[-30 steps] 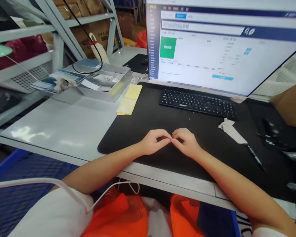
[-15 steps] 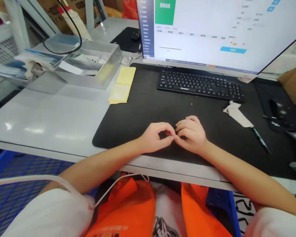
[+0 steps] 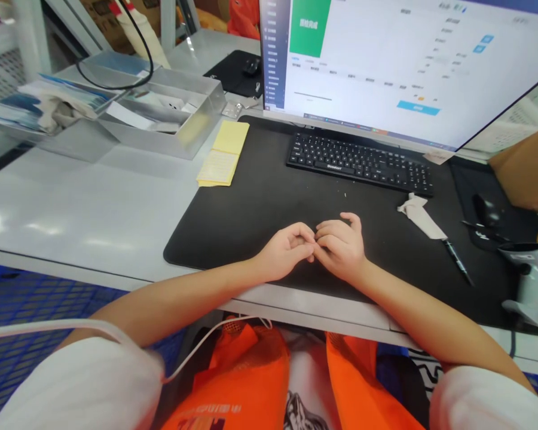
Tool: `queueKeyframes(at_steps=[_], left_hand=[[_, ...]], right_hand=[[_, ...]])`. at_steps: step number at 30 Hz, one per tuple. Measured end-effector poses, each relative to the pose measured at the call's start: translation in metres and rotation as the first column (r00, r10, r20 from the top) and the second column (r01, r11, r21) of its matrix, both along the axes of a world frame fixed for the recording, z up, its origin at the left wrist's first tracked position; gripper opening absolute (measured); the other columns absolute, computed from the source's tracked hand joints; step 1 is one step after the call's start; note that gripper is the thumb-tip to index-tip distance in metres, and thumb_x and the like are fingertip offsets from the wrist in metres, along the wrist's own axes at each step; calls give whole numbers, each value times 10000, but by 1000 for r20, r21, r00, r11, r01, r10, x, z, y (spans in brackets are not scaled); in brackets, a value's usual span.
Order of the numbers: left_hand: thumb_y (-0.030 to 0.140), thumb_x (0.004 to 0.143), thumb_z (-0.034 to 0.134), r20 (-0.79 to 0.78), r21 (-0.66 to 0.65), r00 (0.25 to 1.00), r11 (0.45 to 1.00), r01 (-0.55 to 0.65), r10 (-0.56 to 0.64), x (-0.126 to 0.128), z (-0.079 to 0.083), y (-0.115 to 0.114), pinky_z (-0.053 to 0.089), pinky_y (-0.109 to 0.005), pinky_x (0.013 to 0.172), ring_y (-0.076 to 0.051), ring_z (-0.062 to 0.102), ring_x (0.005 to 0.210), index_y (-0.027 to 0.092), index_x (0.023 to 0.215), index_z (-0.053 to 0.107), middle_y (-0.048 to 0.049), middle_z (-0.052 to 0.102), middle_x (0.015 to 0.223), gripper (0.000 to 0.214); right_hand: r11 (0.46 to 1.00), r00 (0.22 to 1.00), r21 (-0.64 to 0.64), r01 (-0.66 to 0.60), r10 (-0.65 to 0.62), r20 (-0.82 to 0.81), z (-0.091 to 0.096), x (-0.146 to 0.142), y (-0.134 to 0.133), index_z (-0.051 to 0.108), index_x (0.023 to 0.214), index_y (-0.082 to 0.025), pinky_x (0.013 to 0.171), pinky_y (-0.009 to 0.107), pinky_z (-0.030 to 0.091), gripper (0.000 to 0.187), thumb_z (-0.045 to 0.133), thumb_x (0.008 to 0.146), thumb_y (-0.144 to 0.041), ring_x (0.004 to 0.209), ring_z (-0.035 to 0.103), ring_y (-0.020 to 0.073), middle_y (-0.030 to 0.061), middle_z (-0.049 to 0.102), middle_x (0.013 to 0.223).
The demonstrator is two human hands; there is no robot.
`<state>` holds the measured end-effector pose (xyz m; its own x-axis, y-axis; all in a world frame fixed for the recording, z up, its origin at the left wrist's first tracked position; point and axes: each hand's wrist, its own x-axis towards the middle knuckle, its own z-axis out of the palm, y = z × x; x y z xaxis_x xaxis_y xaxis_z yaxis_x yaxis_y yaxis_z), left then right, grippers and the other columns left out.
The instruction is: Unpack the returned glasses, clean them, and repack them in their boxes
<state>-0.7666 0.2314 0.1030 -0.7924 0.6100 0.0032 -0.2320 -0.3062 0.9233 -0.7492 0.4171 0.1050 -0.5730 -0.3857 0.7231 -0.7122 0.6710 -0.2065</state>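
Note:
My left hand [image 3: 284, 251] and my right hand [image 3: 341, 248] rest together on the black desk mat [image 3: 233, 215], near its front edge. Their fingertips touch each other. Both hands have the fingers curled in; whether anything small lies between them does not show. A black keyboard [image 3: 358, 162] lies beyond the hands, under a large lit monitor [image 3: 399, 65].
A yellow notepad [image 3: 223, 154] lies at the mat's left edge. A metal tray [image 3: 179, 116] with papers stands at the back left. A crumpled paper scrap [image 3: 419, 216] and a black pen [image 3: 457, 263] lie to the right, beside a mouse [image 3: 486, 210] and a grey scanner [image 3: 531, 280].
My fingers have shifted slightly against each other, the left thumb closing onto the right fingertips. The camera has tilted a little; the hands stay in the same spot on the mat.

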Motion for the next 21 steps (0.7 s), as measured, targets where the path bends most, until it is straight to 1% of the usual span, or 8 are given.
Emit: queueKeyframes(at_steps=[4, 11, 14, 16, 18, 21], left_hand=[[210, 766, 738, 19, 26, 1000, 1000, 12, -12, -2, -2, 1, 505, -244, 657, -75, 605, 641, 165, 799, 543, 22, 580, 823, 203], [152, 745, 727, 28, 34, 999, 999, 22, -23, -4, -2, 1, 495, -243, 656, -80, 629, 636, 150, 798, 574, 14, 601, 819, 162], [147, 715, 750, 42, 19, 998, 999, 44, -45, -4, 0, 1, 501, -248, 656, -91, 633, 638, 149, 797, 580, 17, 612, 790, 188], [135, 707, 742, 35, 8, 999, 999, 36, -36, -6, 0, 1, 501, -246, 653, -90, 629, 630, 148, 779, 580, 20, 617, 774, 177], [106, 709, 718, 14, -1, 1000, 1000, 23, -23, -9, -2, 2, 499, -239, 650, -86, 629, 624, 145, 765, 584, 22, 623, 763, 150], [67, 731, 685, -22, -18, 999, 999, 32, -33, -15, -7, 8, 503, -236, 640, -86, 634, 608, 139, 749, 581, 20, 625, 729, 128]], right_hand=[[1000, 999, 8, -8, 7, 54, -2, -1, 1, 522, 724, -249, 1042, 475, 326, 256, 683, 920, -284, 826, 740, 185, -59, 728, 743], [998, 996, -46, -53, 56, 68, 0, -1, 1, 528, 750, -242, 1044, 479, 334, 236, 674, 936, -251, 791, 734, 177, -53, 715, 729], [999, 996, -32, -43, 46, 79, -1, -1, 1, 528, 738, -245, 1053, 482, 329, 242, 663, 938, -262, 791, 733, 181, -53, 716, 722], [999, 996, -22, -32, 34, 79, -2, -1, 2, 534, 731, -246, 1063, 485, 326, 239, 658, 934, -255, 795, 734, 185, -52, 720, 724], [1000, 997, -9, -24, 25, 73, -5, -3, 4, 545, 735, -249, 1073, 491, 327, 221, 661, 922, -239, 800, 735, 189, -44, 730, 752], [1000, 999, 21, -11, 10, 49, -8, -5, 9, 560, 757, -255, 1077, 519, 341, 185, 674, 900, -227, 806, 740, 205, -29, 750, 811]])
